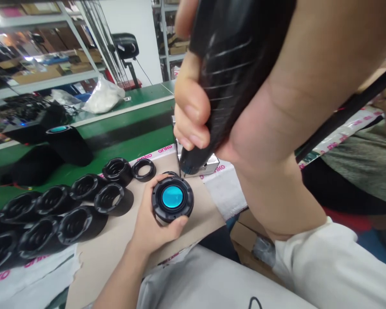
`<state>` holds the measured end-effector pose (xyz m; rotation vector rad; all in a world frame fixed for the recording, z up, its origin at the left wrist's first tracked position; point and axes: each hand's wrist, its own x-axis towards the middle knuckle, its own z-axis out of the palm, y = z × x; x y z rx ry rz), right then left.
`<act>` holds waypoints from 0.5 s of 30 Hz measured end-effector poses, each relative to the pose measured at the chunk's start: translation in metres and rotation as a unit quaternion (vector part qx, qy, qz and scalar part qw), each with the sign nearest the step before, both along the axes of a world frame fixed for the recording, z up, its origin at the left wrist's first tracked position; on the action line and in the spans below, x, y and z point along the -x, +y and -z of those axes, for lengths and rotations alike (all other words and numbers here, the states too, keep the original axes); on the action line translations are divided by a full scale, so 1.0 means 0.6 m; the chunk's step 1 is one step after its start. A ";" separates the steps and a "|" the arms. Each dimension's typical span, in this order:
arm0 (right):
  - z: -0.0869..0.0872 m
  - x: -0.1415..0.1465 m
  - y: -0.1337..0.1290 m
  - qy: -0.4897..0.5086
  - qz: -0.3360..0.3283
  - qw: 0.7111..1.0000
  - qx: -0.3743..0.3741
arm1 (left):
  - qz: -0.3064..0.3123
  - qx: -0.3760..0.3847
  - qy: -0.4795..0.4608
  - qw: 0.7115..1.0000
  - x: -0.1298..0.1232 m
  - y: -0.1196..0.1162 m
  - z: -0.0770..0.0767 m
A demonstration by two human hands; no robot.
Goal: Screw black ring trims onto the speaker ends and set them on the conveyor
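Note:
My left hand [157,225] is closed around a round black speaker [173,197] with a bright blue disc at its centre. The disc faces up, over a sheet of cardboard [209,210]. Large and close to the camera, my right hand [196,101] is wrapped round the ridged grip of a black electric screwdriver [225,77]. Its nose slants down in front of a small silver metal box [212,165], just above and beyond the speaker; whether it touches the box I cannot tell. Its very tip is hard to make out.
Several black ring-shaped housings [80,223] stand in rows on the left. Behind them runs a green conveyor belt [131,122], carrying a black cylinder [69,146] with a blue top. A white plastic bag [103,95] lies beyond. Another person's grey clothing [366,165] shows at right.

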<state>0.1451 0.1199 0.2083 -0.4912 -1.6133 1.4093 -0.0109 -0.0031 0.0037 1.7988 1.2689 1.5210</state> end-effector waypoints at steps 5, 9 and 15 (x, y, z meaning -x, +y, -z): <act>0.038 0.027 0.018 0.023 -0.097 0.994 0.042 | 0.003 -0.003 -0.001 1.000 -0.001 0.002 -0.004; 0.049 0.045 -0.024 0.094 0.063 0.994 -0.004 | 0.009 -0.002 -0.004 1.000 -0.002 0.003 -0.008; 0.086 0.049 0.011 0.079 0.051 0.995 -0.027 | 0.006 0.003 -0.006 1.000 -0.001 0.003 -0.009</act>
